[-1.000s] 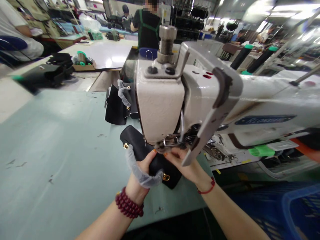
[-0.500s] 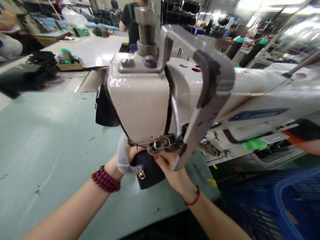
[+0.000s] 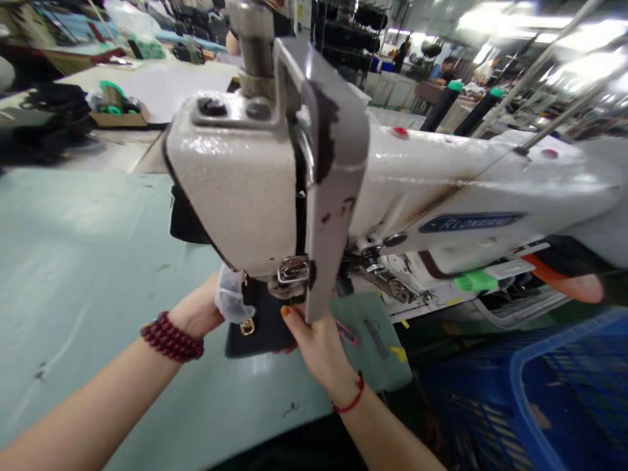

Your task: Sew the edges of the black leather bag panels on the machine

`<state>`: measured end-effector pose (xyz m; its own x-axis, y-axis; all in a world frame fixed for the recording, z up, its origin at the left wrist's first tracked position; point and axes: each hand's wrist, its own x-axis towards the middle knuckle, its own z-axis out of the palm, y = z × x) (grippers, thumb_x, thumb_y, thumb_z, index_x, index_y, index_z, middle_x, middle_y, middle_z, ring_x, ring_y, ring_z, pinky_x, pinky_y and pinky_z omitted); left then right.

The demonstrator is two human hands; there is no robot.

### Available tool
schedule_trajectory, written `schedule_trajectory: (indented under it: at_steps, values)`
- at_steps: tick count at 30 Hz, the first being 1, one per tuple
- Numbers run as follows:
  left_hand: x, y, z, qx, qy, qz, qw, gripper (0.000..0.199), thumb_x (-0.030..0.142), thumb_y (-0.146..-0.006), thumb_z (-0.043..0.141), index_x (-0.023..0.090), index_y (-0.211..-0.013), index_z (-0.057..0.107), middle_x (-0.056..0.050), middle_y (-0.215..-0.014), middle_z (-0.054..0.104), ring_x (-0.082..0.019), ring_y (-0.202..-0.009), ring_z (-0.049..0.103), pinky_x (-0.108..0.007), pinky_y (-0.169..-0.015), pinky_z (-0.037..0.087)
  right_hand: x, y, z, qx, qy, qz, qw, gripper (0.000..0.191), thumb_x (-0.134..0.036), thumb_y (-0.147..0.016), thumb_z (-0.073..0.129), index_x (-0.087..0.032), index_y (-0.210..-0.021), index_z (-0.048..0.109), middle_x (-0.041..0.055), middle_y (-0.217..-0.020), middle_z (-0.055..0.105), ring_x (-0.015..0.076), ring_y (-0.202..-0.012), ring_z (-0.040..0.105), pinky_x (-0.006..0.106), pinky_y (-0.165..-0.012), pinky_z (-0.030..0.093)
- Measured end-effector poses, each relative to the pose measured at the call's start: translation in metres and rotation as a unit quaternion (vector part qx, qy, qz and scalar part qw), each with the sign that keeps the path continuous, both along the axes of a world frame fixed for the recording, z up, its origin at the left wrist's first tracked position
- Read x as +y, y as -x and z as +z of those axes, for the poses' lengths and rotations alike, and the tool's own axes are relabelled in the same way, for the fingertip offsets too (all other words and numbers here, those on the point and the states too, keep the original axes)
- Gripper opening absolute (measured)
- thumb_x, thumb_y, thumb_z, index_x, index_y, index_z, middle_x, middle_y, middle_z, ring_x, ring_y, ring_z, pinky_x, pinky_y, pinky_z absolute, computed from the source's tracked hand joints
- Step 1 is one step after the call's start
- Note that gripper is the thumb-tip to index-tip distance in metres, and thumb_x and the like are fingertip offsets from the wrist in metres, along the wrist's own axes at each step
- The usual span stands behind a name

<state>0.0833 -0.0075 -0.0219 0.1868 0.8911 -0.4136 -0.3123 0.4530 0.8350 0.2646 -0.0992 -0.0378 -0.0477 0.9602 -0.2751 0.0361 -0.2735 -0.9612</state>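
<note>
A black leather-like piece [image 3: 262,317] with a gold metal clasp [image 3: 248,327] lies under the white head of a sewing machine [image 3: 235,190]. White translucent film [image 3: 231,294] wraps beside the clasp, against my left hand [image 3: 203,304]. That hand grips the piece's far left side, its fingertips mostly hidden by film and machine head. My right hand [image 3: 318,343] pinches the right edge, thumb on top and fingertips showing underneath. The grey metal guard [image 3: 338,176] covers part of this hand. Needle and presser foot are hidden.
Pink-handled thread snips [image 3: 348,332] and a grey blade-like tool [image 3: 377,337] lie right of my right hand on the green tabletop [image 3: 98,261]. A blue plastic basket [image 3: 520,386] stands lower right. Another black piece [image 3: 186,219] lies behind the machine head.
The view has swung right, so machine and hands appear further left. The black piece has turned slightly, baring more left of the clasp. My left hand has drawn slightly outward.
</note>
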Motion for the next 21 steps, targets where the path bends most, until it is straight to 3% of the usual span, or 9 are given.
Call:
schedule_trajectory:
  at_steps: [3, 5, 6, 8, 13, 18, 21]
  values:
    - [-0.048, 0.004, -0.022, -0.035, 0.019, 0.048, 0.998, 0.045, 0.037, -0.072, 0.081, 0.02, -0.114, 0.074, -0.01, -0.104, 0.079, -0.029, -0.09, 0.074, -0.037, -0.076, 0.063, -0.008, 0.001, -0.004, 0.062, 0.037, 0.023, 0.997, 0.052, -0.066, -0.088, 0.058, -0.015, -0.077, 0.056, 0.0027, -0.064, 0.061, 0.0146, -0.054, 0.065, 0.018, -0.048, 0.047]
    - [-0.085, -0.003, -0.035, -0.091, -0.01, 0.104, 0.99, 0.048, 0.049, -0.067, 0.086, 0.021, -0.105, 0.076, -0.009, -0.099, 0.078, -0.025, -0.088, 0.072, -0.032, -0.079, 0.062, -0.014, 0.003, -0.007, 0.089, 0.045, 0.026, 0.995, 0.055, -0.068, -0.086, 0.059, -0.015, -0.076, 0.055, 0.004, -0.062, 0.064, 0.014, -0.053, 0.066, 0.017, -0.049, 0.047]
    - [-0.101, -0.009, -0.04, -0.117, -0.014, 0.078, 0.99, 0.052, 0.053, -0.067, 0.085, 0.021, -0.107, 0.076, -0.01, -0.104, 0.077, -0.028, -0.094, 0.07, -0.037, -0.088, 0.06, -0.017, 0.003, -0.008, 0.098, 0.046, 0.026, 0.994, 0.056, -0.069, -0.086, 0.06, -0.015, -0.076, 0.055, 0.0048, -0.061, 0.065, 0.0134, -0.051, 0.065, 0.016, -0.049, 0.047]
    - [-0.122, -0.025, -0.044, -0.116, -0.005, 0.071, 0.991, 0.052, 0.056, -0.065, 0.086, 0.016, -0.097, 0.078, -0.013, -0.099, 0.076, -0.028, -0.092, 0.068, -0.039, -0.087, 0.058, -0.022, 0.005, -0.009, 0.111, 0.04, 0.02, 0.993, 0.058, -0.07, -0.084, 0.061, -0.014, -0.075, 0.056, 0.0061, -0.061, 0.066, 0.012, -0.047, 0.063, 0.016, -0.048, 0.046]
    - [-0.12, -0.044, -0.038, 0.004, 0.08, 0.096, 0.992, 0.045, 0.051, -0.06, 0.091, 0.011, -0.064, 0.07, -0.006, -0.07, 0.066, -0.017, -0.068, 0.055, -0.028, -0.066, 0.052, -0.031, 0.004, -0.007, 0.098, 0.011, 0.012, 0.995, 0.055, -0.064, -0.089, 0.06, -0.011, -0.075, 0.061, 0.0078, -0.065, 0.069, 0.0108, -0.048, 0.063, 0.015, -0.049, 0.047]
    - [-0.113, -0.03, -0.043, 0.09, 0.067, 0.045, 0.993, 0.051, 0.057, -0.065, 0.086, 0.012, -0.056, 0.065, -0.003, -0.061, 0.059, -0.014, -0.062, 0.05, -0.026, -0.06, 0.048, -0.039, -0.003, -0.004, 0.084, 0.018, 0.026, 0.996, 0.046, -0.055, -0.089, 0.063, -0.011, -0.078, 0.064, 0.0082, -0.069, 0.071, 0.0107, -0.054, 0.066, 0.013, -0.05, 0.046]
    - [-0.113, -0.028, -0.043, 0.116, 0.05, 0.035, 0.991, 0.046, 0.056, -0.068, 0.084, 0.011, -0.066, 0.071, -0.005, -0.068, 0.065, -0.016, -0.066, 0.056, -0.027, -0.064, 0.05, -0.042, -0.006, -0.006, 0.09, 0.023, 0.023, 0.995, 0.044, -0.054, -0.087, 0.067, -0.01, -0.084, 0.065, 0.0088, -0.074, 0.072, 0.0111, -0.058, 0.068, 0.013, -0.051, 0.047]
